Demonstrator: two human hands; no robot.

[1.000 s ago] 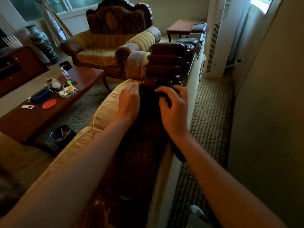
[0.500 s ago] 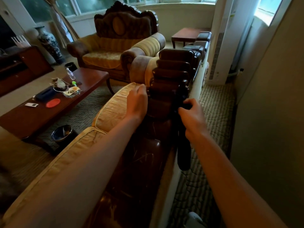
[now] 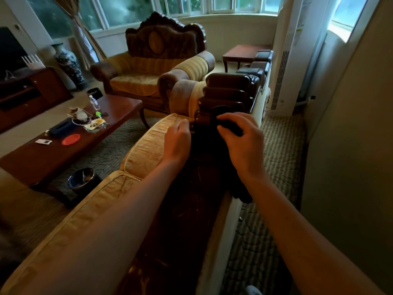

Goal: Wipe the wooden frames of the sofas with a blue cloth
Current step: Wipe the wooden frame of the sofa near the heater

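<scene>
At the far left a dark wooden cabinet (image 3: 32,90) stands against the wall, and a tall patterned vase (image 3: 68,64) stands just right of it, near the curtain. Nearer, a long dark coffee table (image 3: 70,143) carries a small white device (image 3: 43,142), a red round lid (image 3: 71,139), a dark box (image 3: 60,128), a glass tray (image 3: 94,125) and a clear bottle (image 3: 94,102). A round bin (image 3: 81,180) with a shiny rim sits on the carpet at the table's near side. Beyond the table's far end is an armchair (image 3: 157,67) with yellow cushions and a carved dark back.

In the foreground runs the near sofa's yellow back cushion (image 3: 148,147), and just right of it the wooden frame (image 3: 191,209), a dark, scratched top rail that climbs into stepped carved ridges farther off. The left hand (image 3: 177,141) rests at the seam where cushion meets frame, its fingers curled down; whether they pinch anything cannot be told. The right hand (image 3: 240,143) lies close beside it on the rail, a narrow gap between the two, fingers curled round the cloth (image 3: 228,126). The cloth looks almost black in this dim light; it is bunched against the lowest carved ridge, and one end (image 3: 242,193) hangs down behind the frame under the right wrist.

Farther right, a small wooden side table (image 3: 240,53) stands by the window, a tall white unit (image 3: 287,60) stands behind the sofa, and a plain wall (image 3: 350,145) closes the right side above patterned carpet (image 3: 280,150).
</scene>
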